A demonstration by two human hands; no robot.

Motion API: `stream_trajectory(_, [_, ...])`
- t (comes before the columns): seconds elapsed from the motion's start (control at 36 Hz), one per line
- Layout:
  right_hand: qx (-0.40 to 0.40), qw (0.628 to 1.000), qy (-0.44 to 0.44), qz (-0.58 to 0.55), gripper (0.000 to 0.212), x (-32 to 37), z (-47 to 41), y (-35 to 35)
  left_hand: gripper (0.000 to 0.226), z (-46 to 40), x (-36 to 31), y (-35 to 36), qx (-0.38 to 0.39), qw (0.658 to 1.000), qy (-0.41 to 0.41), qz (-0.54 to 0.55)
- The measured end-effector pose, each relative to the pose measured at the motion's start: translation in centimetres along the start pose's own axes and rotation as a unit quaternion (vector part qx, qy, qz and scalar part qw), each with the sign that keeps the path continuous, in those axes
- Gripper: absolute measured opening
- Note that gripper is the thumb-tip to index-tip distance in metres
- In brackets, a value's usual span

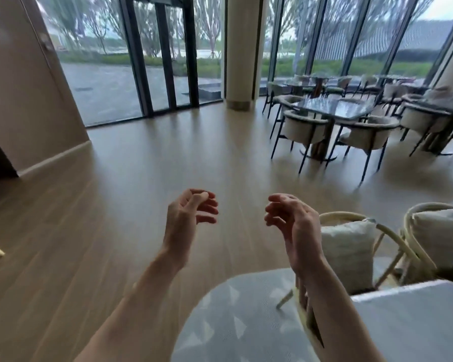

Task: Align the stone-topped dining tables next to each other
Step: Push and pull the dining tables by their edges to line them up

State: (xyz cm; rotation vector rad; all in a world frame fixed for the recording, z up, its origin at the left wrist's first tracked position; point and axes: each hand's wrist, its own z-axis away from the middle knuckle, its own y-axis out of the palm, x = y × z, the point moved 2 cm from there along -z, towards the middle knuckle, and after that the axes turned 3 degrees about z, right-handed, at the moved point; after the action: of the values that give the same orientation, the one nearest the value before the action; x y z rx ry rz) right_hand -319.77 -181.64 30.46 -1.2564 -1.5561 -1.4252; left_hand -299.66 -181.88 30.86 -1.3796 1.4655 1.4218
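Note:
A pale grey stone-topped table (pixel 236 320) with a rounded corner lies directly below me at the bottom centre. A second light tabletop (pixel 408 317) sits to its right, with a gap between them where a chair frame shows. My left hand (pixel 190 218) and my right hand (pixel 289 220) hover in the air above the wooden floor, beyond the tables. Both have loosely curled fingers and hold nothing. Neither hand touches a table.
Two cream rattan chairs with cushions (pixel 348 246) (pixel 439 231) stand at the right by the tables. A dark glass-topped table (pixel 332 107) ringed by upholstered chairs stands far right. A round column (pixel 242 50), glass doors and a beige wall (pixel 24 100) bound the wooden floor (pixel 154 158).

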Motion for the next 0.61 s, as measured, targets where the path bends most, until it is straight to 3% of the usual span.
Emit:
stream_trajectory(0.19, [0.027, 0.995, -0.085, 0.036, 0.029, 3.9, -16.8, 7.6, 0.022, -18.3, -5.4, 3.7, 0.053, 0.992, 0.112, -0.014])
stream_trajectory(0.36, [0.023, 0.989, -0.131, 0.064, 0.027, 1.5, -31.2, 11.9, 0.023, -33.5, -4.8, 4.8, 0.095, 0.982, 0.164, -0.004])
stream_trajectory(0.61, [-0.094, 0.974, -0.137, 0.155, 0.027, 0.1, -50.9, 10.6, 0.024, -56.5, -0.1, 11.2, 0.183, 0.976, 0.108, 0.042])
